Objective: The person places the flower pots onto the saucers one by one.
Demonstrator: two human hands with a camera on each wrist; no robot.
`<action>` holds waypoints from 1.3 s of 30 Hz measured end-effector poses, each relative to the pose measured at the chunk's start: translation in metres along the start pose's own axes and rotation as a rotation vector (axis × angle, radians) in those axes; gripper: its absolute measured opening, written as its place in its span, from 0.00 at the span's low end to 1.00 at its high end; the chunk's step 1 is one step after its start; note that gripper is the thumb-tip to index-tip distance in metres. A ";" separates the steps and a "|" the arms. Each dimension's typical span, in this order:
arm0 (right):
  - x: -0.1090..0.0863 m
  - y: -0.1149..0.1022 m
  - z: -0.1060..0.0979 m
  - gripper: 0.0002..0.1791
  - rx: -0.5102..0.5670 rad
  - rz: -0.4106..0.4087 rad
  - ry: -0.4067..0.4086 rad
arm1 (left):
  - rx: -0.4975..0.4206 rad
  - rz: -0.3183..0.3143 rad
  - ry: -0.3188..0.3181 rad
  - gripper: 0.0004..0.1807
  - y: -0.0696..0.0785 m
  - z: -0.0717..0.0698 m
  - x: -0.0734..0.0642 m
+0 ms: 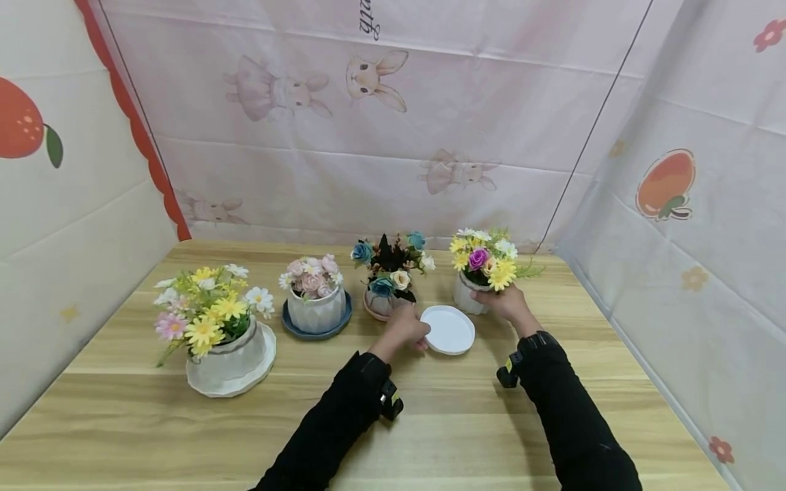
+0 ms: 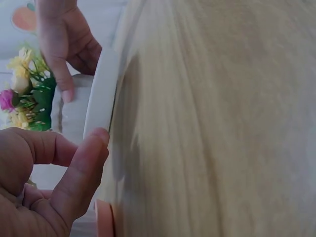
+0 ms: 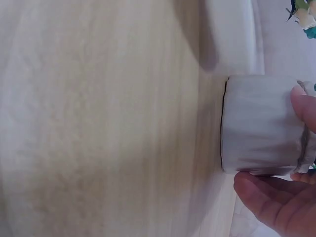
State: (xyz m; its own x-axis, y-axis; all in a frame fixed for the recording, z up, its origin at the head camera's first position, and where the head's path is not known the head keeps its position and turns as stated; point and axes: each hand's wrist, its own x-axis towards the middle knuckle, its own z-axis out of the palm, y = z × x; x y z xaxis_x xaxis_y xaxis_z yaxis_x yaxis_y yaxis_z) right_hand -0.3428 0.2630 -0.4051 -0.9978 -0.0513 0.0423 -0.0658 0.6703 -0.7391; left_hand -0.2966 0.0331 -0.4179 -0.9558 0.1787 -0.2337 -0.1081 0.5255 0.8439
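Note:
My left hand [image 1: 406,329] pinches the left edge of a small white saucer [image 1: 449,331] between thumb and fingers. In the left wrist view the saucer [image 2: 102,96] shows edge-on, close over the wood, with a shadow beside it. My right hand [image 1: 507,307] grips a whitish flowerpot [image 1: 464,297] with yellow, white and purple flowers [image 1: 485,256]. The right wrist view has the thumb near the rim and fingers along the side of this pot [image 3: 261,123]. The pot stands just behind and right of the saucer.
A pot of teal and cream flowers [image 1: 393,269] on a pink saucer [image 1: 372,311] is just behind my left hand. Left of it, pink flowers [image 1: 312,278] fill a white pot on a blue saucer [image 1: 341,323]. Farther left, a yellow-flowered pot [image 1: 227,361] sits on a white plate [image 1: 267,354].

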 end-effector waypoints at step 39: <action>0.002 -0.010 0.009 0.48 0.178 0.065 0.237 | 0.003 -0.177 -0.037 0.07 0.006 0.005 0.012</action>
State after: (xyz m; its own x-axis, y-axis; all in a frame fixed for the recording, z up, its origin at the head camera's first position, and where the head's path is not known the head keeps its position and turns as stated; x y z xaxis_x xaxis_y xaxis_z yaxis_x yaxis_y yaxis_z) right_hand -0.3441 0.2493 -0.4034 -0.9756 0.1756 0.1316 -0.0202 0.5250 -0.8509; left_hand -0.3070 0.0427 -0.4184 -0.9110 0.1133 -0.3964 -0.2733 0.5540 0.7864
